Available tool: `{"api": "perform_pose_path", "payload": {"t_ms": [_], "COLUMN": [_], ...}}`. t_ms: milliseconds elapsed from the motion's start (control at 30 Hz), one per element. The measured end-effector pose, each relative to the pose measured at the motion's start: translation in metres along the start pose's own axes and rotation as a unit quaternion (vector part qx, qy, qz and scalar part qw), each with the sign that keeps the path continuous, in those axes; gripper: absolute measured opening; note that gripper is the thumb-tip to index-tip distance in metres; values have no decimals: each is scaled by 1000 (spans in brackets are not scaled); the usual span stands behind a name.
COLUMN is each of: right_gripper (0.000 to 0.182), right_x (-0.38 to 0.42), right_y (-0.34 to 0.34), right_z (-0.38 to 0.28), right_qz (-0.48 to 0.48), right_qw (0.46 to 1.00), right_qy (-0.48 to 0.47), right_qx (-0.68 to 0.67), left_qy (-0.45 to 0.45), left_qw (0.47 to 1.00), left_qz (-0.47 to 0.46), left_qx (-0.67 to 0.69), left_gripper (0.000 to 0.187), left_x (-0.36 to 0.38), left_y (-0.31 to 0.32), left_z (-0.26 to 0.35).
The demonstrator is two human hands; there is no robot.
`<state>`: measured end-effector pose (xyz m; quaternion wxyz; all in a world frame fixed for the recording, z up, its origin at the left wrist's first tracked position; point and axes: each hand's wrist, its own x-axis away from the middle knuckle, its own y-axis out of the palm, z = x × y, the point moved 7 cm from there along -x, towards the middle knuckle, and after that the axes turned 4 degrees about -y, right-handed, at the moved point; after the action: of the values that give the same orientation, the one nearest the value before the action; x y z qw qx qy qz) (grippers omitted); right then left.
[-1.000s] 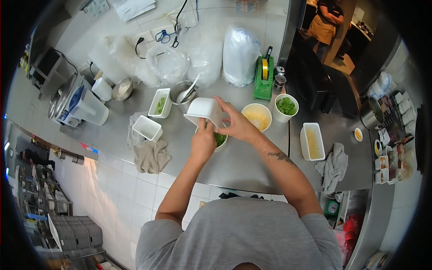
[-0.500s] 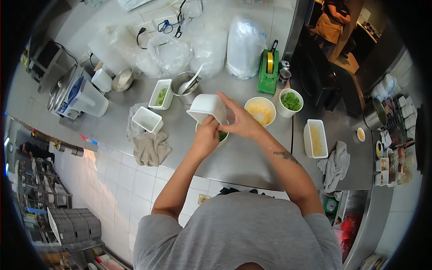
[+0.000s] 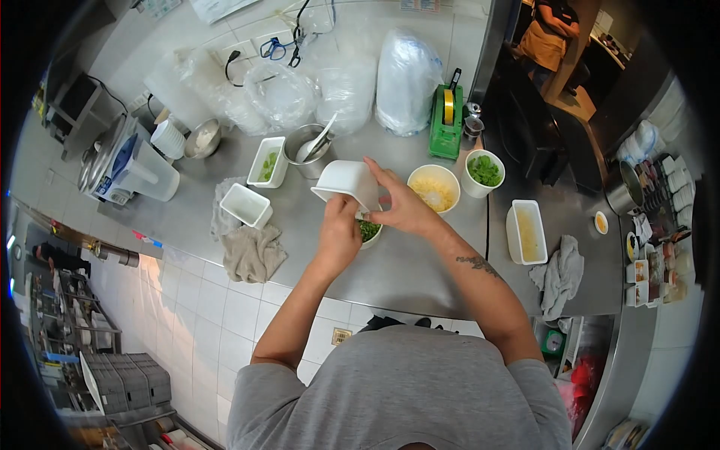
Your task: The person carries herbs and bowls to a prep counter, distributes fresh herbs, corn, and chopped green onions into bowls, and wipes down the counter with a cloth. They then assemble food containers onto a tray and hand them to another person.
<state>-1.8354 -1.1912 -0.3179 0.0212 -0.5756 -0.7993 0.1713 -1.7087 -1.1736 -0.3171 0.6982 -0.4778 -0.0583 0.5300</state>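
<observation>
Tilted over a bowl, a white rectangular tub (image 3: 351,177) is gripped along its right side by my right hand (image 3: 405,204), thumb low and fingers up its wall. My left hand (image 3: 339,234) is at the tub's lowered mouth with its fingers curled together. What those fingertips hold, if anything, is hidden. Below both hands sits a round white bowl (image 3: 379,238) with chopped greens (image 3: 367,231) in it, partly covered by my hands. Just to the right stands a round white tub (image 3: 415,174) of shredded yellow food (image 3: 435,189).
Behind my hands is a steel pot (image 3: 311,166) with utensils. Two white tubs (image 3: 246,206) (image 3: 278,180) and a beige cloth (image 3: 253,255) lie left. A leafy-green tub (image 3: 480,191), green tape dispenser (image 3: 446,131) and long yellow-filled tub (image 3: 514,240) are right. A person (image 3: 545,45) stands beyond.
My left hand has shifted slightly left and down at the tub's mouth. More of the chopped greens shows beneath. The tub stays tilted in my right hand.
</observation>
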Motion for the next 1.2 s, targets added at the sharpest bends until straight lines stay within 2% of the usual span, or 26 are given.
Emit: {"api": "perform_pose_path", "payload": {"t_ms": [67,167,267,367,467,667,767,867,900,967,1067,1100,1200], "right_gripper": [96,94,92,91,90,90,90,92,92,94,100,102,88], "right_x": [2,1,-1,1,1,1,1,2,3,2,-2,-4,1], "right_y": [2,2,0,2,-1,-7,-6,-5,-5,1,28,35,41], "right_z": [-3,-11,-21,-22,-14,-19,-25,-27,-26,-18,-5,-2,4], "right_qz": [7,24,15,5,16,41,53,58,59,50,3,-18,-21], "right_qw": [1000,999,999,998,996,989,983,986,988,997,987,980,998], "right_qy": [-13,-22,-45,-61,-86,-118,-140,-123,-111,-63,-31,-29,-8], "right_qx": [5,4,20,23,36,84,111,97,85,-24,-157,-195,-62], "left_qy": [-46,-142,-72,-65,21,-29,22,-52,-80,-134,-190,-175,-186], "left_qw": [997,989,997,998,997,998,998,996,992,973,960,974,976], "left_qz": [67,-29,5,-3,-16,46,37,36,87,190,149,104,113], "left_qx": [11,-14,-11,-15,-72,-32,-56,59,42,6,144,98,32], "left_gripper": [41,48,46,42,30,21,15,16,16,17,16,15,15], "left_x": [-8,-12,-7,-1,10,12,17,19,17,14,7,8,18], "left_y": [-12,3,18,17,20,-6,-5,-18,-31,-59,-62,-63,-74], "left_z": [5,-2,-8,-8,-9,-8,-9,-15,-14,-13,-35,-39,-59]}}
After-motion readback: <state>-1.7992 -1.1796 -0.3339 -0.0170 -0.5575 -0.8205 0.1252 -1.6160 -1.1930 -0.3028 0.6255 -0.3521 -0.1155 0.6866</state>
